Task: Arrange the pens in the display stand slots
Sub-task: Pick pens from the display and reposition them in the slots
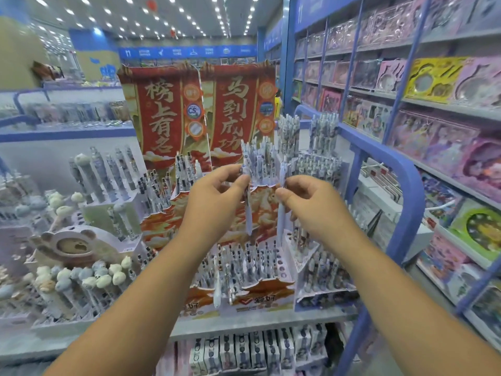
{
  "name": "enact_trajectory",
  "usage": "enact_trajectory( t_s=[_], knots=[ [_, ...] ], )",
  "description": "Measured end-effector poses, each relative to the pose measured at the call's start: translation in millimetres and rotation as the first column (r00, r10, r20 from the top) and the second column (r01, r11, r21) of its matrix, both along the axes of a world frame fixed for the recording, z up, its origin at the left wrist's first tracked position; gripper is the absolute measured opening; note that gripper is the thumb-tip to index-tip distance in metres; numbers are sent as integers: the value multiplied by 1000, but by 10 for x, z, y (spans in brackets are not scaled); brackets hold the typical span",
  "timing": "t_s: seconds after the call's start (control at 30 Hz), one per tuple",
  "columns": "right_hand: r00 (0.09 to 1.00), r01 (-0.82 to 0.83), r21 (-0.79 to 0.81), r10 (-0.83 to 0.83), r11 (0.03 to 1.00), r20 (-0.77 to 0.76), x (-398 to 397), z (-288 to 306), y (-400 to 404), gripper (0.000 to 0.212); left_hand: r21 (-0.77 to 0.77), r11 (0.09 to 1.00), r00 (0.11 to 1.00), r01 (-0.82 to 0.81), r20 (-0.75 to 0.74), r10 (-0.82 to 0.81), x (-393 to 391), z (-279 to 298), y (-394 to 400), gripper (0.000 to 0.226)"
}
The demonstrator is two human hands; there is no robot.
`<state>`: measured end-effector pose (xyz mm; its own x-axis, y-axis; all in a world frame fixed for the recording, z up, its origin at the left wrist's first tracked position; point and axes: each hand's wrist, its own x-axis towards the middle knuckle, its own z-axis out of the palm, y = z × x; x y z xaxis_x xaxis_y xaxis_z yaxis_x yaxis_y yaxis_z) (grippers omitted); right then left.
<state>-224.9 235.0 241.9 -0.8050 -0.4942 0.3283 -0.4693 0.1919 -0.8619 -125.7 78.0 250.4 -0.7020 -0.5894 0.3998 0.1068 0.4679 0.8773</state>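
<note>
Hands raised above display stand [260, 291]: left hand [214, 196] and right hand [311, 202] each pinch a pale pen [248, 213], [280, 221] upright by its top, where loose pinches risk drops among crowded slotted pens.

We get bright, even light from rows of ceiling spots [151, 20], so hardly any shadows. Wide-angle lens bends the shelf rails [406, 169] at the edges, and everything looks kinda soft and smeary, especially the sides.

Pens [248, 210] look smooth pale plastic; display stand [260, 294] prob. printed glossy card (view's blurry); shelf frame [406, 185] painted metal.
</note>
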Motion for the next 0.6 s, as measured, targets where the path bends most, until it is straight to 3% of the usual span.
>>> enact_trajectory(
  t_s=[0.33,0.6],
  knots=[
    [976,174,-85,-183,981,-115,-300,268,-518,14,-63,997,997,44,-64,-49,-529,210,-552,24],
    [949,245,-55,-251,968,-190,-434,330,-703,36,-54,997,990,49,-132,-56,-850,215,-666,25]
  ],
)
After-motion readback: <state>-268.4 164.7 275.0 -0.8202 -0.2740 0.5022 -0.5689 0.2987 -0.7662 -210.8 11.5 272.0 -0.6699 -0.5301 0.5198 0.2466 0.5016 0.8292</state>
